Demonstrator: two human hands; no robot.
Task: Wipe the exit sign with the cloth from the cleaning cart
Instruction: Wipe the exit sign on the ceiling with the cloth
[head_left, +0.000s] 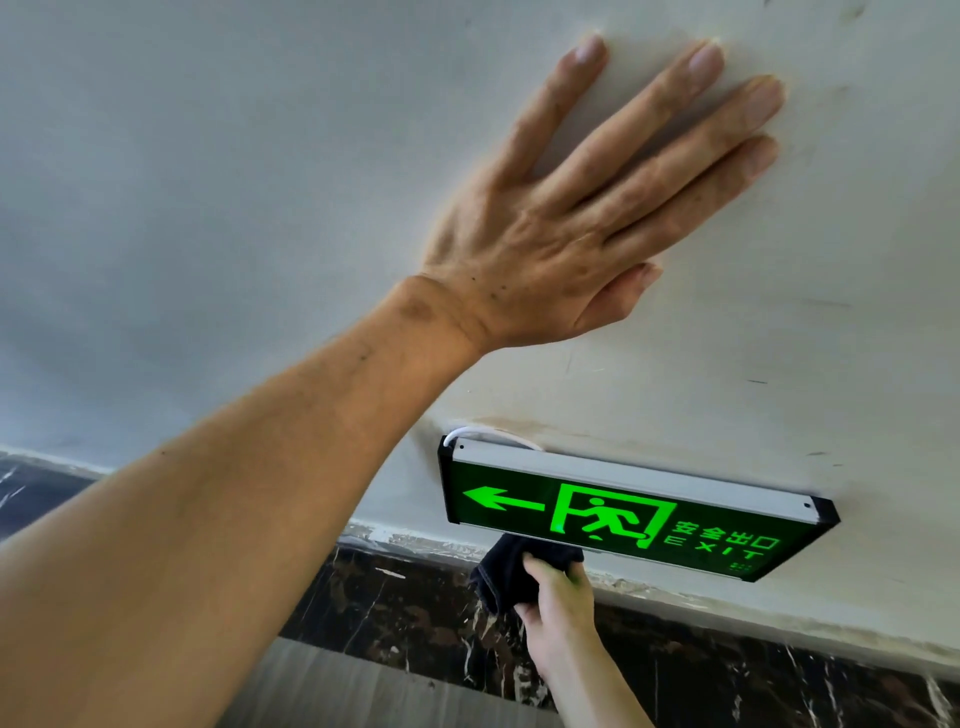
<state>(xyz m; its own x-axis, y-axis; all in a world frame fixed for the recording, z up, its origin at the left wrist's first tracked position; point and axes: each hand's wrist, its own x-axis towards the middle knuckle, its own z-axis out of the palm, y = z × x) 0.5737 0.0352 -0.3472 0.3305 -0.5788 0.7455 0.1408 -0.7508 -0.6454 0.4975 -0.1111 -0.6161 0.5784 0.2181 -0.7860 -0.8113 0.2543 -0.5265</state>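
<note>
Head view: the pale wall (234, 156) fills most of the frame, with the left hand (561, 223) pressed flat on it, fingers spread, holding nothing. Below, the lit exit sign (623, 512) is mounted low on the wall. The right hand (561, 603) has its grip closed on the dark cloth (514, 569), which touches the sign's lower edge. Wiping seems underway there; most of the face likely remains.

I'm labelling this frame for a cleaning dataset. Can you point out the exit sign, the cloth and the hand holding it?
exit sign (613, 514): head view, green lit face.
cloth (501, 571): head view, dark fold left of the fingers.
right hand (558, 597): head view, back of the hand.
</note>
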